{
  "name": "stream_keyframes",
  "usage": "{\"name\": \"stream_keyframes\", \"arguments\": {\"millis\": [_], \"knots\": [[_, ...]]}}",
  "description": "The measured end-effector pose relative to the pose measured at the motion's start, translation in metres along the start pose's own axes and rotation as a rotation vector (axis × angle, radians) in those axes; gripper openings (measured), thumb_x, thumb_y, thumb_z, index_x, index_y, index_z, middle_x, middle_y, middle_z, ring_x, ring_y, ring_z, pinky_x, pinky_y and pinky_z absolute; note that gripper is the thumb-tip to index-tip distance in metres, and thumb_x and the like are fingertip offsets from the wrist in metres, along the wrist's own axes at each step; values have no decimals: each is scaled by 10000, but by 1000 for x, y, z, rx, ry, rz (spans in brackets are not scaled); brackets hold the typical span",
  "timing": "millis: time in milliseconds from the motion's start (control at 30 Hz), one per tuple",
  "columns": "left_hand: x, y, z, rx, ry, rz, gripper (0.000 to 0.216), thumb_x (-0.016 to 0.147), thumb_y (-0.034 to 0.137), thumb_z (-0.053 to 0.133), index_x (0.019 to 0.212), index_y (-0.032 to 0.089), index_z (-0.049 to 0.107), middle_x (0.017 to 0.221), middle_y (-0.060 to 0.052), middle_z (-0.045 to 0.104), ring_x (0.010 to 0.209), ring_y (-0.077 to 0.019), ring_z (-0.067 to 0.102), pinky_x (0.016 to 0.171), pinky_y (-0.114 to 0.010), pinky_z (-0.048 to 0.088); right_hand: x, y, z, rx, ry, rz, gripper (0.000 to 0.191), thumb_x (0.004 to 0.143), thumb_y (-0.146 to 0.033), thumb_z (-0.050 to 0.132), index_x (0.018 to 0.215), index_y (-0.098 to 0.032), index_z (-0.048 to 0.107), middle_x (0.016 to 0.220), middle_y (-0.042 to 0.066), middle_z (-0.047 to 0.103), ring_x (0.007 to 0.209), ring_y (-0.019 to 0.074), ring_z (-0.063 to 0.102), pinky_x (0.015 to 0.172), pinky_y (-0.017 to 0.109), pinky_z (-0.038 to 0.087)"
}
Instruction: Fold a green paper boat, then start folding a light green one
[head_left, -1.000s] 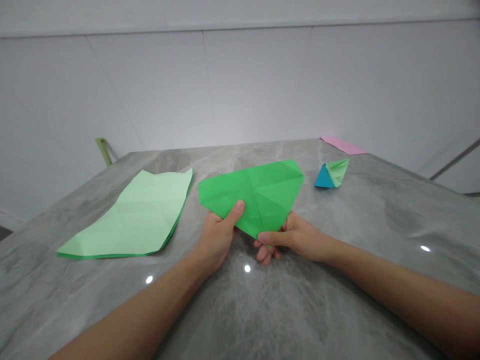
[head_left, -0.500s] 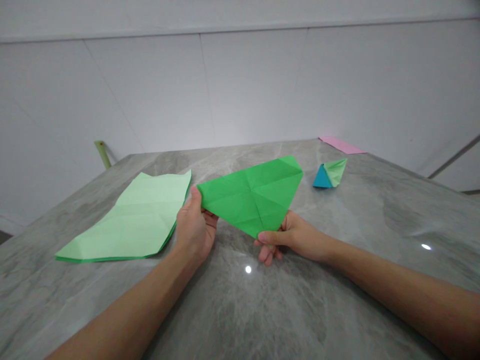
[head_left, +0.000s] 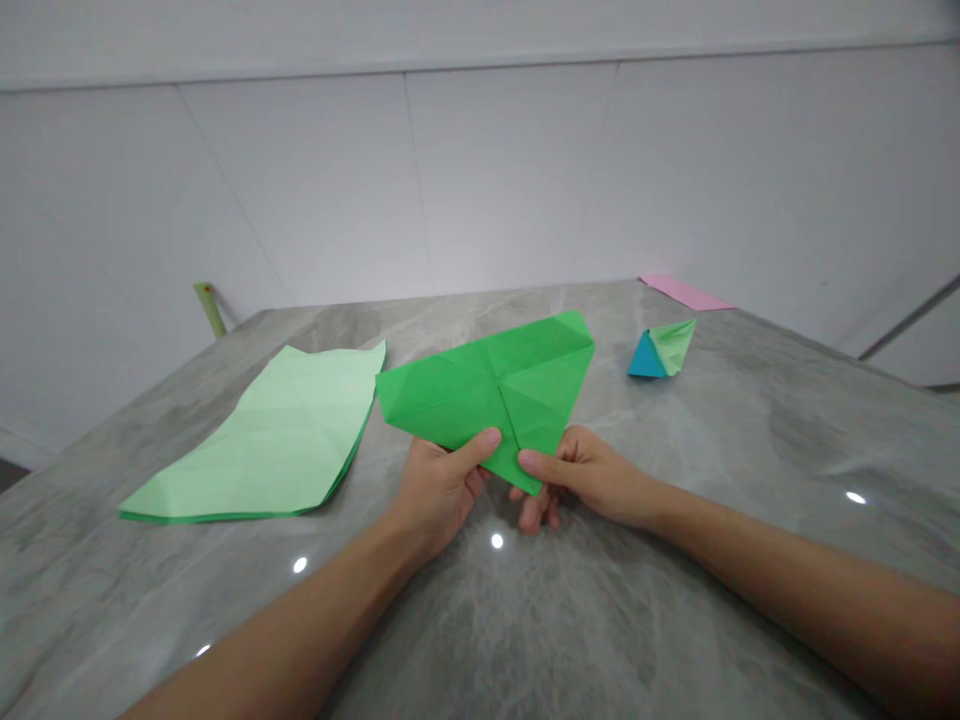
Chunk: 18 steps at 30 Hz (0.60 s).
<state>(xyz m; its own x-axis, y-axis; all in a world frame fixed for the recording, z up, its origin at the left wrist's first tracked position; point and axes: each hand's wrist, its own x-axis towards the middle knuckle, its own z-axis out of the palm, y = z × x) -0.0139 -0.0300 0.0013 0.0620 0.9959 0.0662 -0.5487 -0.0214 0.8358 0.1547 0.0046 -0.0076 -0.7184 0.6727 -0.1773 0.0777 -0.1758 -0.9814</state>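
A bright green folded paper [head_left: 495, 380], creased across its face, is held up above the table between both hands. My left hand [head_left: 442, 490] grips its lower edge, the thumb lying on the front near the central crease and the fingers behind. Just to the right, my right hand [head_left: 577, 475] pinches the lower corner, thumb in front and the other fingers partly hidden behind the paper. The two thumbs are close together but apart.
Pale green sheets [head_left: 285, 440] with darker green edges lie on the grey marbled table [head_left: 480, 630] at left. A blue and light green folded paper piece [head_left: 660, 350] stands at right. Behind it lies a pink paper [head_left: 686, 292] by the white wall. A green strip-like object [head_left: 210, 308] shows beyond the left edge.
My left hand has shifted from the paper's left corner rightward to its lower edge, near my right hand. The green paper has moved slightly left, its left corner now uncovered.
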Motion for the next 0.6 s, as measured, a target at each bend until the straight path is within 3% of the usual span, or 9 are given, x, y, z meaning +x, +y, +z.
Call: {"name": "stream_keyframes", "arguments": {"millis": [100,167,267,400,500,600], "knots": [[3,11,-7,-121,-14,-14,458,696,168,736,1145,178,648,1115,-97,724,1066,-323,664,823,-397,558,-1,0,-2,0,2,-6,505,766,-609,677,726,-108,724,632,83,746,511,127,665,495,209,490],[6,20,-15,-237,20,-17,421,772,324,660,1155,149,646,1145,-120,710,1098,-342,646,859,-439,551,-1,-1,-4,-17,17,-18,506,757,-609,684,699,-108,731,636,88,744,512,127,659,495,213,487],[12,31,-26,-303,111,-7,441,868,414,523,1189,136,640,1128,-129,715,1111,-329,642,894,-452,538,1,-2,-9,-31,185,-92,531,752,-640,670,693,-116,732,649,93,741,528,131,656,479,214,468],[16,33,-34,-305,32,-116,631,900,609,425,1297,147,588,1195,-159,683,1122,-348,638,913,-500,518,5,-2,-21,30,422,-187,465,724,-609,710,704,-144,696,604,66,710,508,136,627,448,221,438],[16,28,-32,-259,-24,-220,598,889,583,490,1252,124,612,1150,-169,701,1062,-345,670,889,-503,532,6,0,-27,49,466,-200,414,698,-566,741,680,-161,656,591,34,671,488,132,590,427,230,416],[14,21,-28,-132,-32,-315,459,804,454,687,1102,104,681,1027,-161,742,961,-327,710,844,-455,563,4,1,-29,-20,470,-180,407,686,-550,748,633,-168,617,530,-10,584,432,100,501,416,232,387]]}}
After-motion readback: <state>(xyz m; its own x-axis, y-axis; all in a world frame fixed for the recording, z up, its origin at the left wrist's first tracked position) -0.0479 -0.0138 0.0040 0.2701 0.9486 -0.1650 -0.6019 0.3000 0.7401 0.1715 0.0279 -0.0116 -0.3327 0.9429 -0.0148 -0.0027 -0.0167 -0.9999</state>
